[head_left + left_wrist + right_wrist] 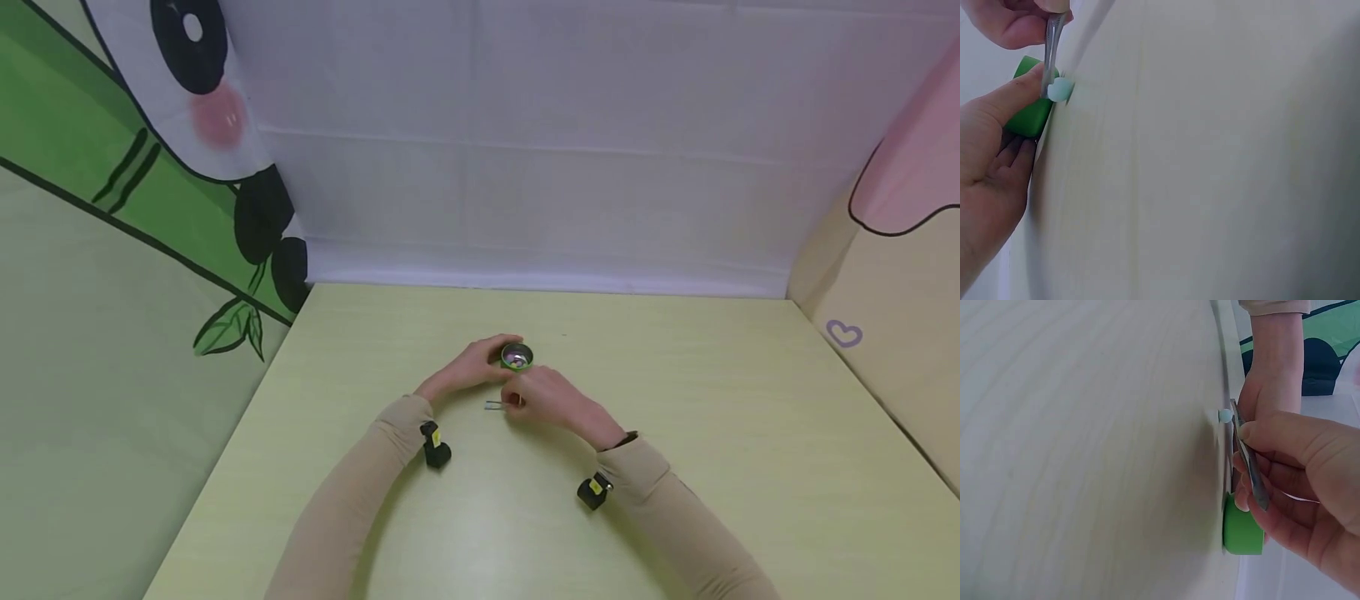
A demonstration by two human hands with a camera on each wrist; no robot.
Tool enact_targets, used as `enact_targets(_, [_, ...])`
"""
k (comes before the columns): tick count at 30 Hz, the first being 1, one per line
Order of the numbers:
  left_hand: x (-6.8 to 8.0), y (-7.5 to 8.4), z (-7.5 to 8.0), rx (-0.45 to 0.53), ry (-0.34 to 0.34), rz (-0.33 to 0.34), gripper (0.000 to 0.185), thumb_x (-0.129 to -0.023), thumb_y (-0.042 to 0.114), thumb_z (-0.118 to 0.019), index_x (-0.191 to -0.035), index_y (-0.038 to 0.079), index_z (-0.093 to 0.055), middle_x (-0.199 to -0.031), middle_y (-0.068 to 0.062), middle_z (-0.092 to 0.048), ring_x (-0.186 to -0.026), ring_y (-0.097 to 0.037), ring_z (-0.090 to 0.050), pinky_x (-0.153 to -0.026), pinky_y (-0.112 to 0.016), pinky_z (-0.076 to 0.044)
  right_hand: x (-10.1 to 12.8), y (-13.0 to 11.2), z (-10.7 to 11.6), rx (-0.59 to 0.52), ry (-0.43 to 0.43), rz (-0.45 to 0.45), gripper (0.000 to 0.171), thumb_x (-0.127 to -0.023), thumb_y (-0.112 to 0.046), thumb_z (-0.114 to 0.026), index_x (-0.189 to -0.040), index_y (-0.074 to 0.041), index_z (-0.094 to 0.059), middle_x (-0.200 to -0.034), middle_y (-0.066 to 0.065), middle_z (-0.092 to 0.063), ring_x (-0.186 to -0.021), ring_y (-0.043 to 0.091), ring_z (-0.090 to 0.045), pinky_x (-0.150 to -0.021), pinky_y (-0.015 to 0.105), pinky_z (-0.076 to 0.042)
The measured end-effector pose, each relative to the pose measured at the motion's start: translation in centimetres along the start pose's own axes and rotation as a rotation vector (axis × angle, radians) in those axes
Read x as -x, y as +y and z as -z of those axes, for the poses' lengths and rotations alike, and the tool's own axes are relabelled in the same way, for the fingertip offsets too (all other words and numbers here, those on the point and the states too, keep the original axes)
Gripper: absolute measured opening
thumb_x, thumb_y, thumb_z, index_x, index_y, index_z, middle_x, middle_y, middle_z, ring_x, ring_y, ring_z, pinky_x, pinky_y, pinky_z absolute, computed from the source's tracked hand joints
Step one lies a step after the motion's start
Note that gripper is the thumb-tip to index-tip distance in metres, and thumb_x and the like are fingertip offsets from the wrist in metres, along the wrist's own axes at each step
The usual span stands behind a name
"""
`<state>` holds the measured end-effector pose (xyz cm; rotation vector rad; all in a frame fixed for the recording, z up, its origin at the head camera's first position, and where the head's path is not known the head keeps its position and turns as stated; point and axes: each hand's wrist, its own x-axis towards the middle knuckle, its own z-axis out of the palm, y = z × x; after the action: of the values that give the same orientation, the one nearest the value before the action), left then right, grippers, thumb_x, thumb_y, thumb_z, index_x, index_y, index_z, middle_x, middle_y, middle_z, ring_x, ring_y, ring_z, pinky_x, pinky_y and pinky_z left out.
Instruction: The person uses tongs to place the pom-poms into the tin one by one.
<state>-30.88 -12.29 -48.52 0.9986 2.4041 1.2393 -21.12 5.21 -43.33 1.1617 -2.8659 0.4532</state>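
Observation:
My left hand (477, 362) holds a small round green bowl (517, 357) on the table, thumb on the near side and fingers behind. Several small pinkish and pale bits lie inside its shiny metallic interior. Just in front of the bowl, my right hand (546, 395) pinches a pair of metal tweezers (1251, 464) between thumb and fingers. The tweezers' tips point left in the head view. Right at those tips is a small pale mint ball (1060, 89), low at the tabletop. I cannot tell whether the tweezers grip it.
The pale wooden table (675, 375) extends around both hands. At its back hangs a white cloth (540, 167), with printed panels on the left and right. A black wrist camera (435, 446) sits on the left sleeve, another camera (594, 492) on the right.

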Motion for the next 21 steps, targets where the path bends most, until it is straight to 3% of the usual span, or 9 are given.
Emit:
enact_targets(11, [0.08, 0.05, -0.03, 0.008, -0.001, 0.007, 0.068, -0.089, 0.014, -0.074, -0.149, 0.012, -0.043, -0.151, -0.009, -0.050, -0.141, -0.026, -0.047, -0.120, -0.041, -0.037, 0.02, -0.17, -0.27, 0.004, 0.018, -0.003, 0.018, -0.083, -0.002, -0.066, -0.070, -0.014, -0.063, -0.062, -0.010, -0.043, -0.059, 0.004, -0.036, -0.056, 0.016, -0.028])
enact_targets(21, [-0.02, 0.14, -0.02, 0.019, -0.006, 0.008, 0.070, -0.088, 0.013, -0.075, -0.150, 0.011, -0.042, -0.151, -0.010, -0.049, -0.142, -0.027, -0.045, -0.121, -0.041, -0.036, 0.10, 0.02, -0.37, 0.035, 0.021, 0.008, 0.019, -0.085, -0.006, -0.067, -0.070, -0.016, -0.064, -0.063, -0.009, -0.049, -0.060, 0.004, -0.039, -0.056, 0.016, -0.032])
